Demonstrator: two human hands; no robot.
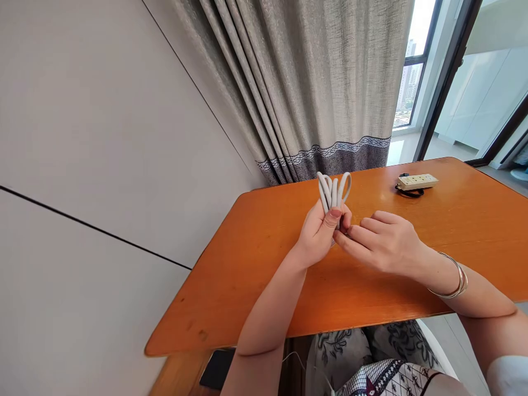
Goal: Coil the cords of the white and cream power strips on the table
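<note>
Head view: the left hand [317, 234] is closed around a folded bundle of white rubbery cable [334, 190], with the thumb pressed across the front. The bundle's loops stand upright out of the top of the fist, fanned a little. The right hand [383, 242] lies just beside it, palm down. Its fingers are stretched out narrow and flat toward the left thumb, and their tips meet the left hand at the foot of the bundle. Whether those tips pinch a strand of the cable is hidden behind the left thumb, so I cannot tell. A thin silver metal bangle [456, 280] circles the right wrist.

Both hands hover low over a glossy orange wooden table [247, 275]. Beyond the right hand, well apart from it, a cream plastic power strip [417, 181] rests on the tabletop with a coil of black cord [408, 192] touching its near side. Past the cable loops hangs a pleated grey fabric curtain with a patterned dark hem [313, 99]. Below the left forearm, under the table edge, lies a flat black phone-like slab [216, 368].
</note>
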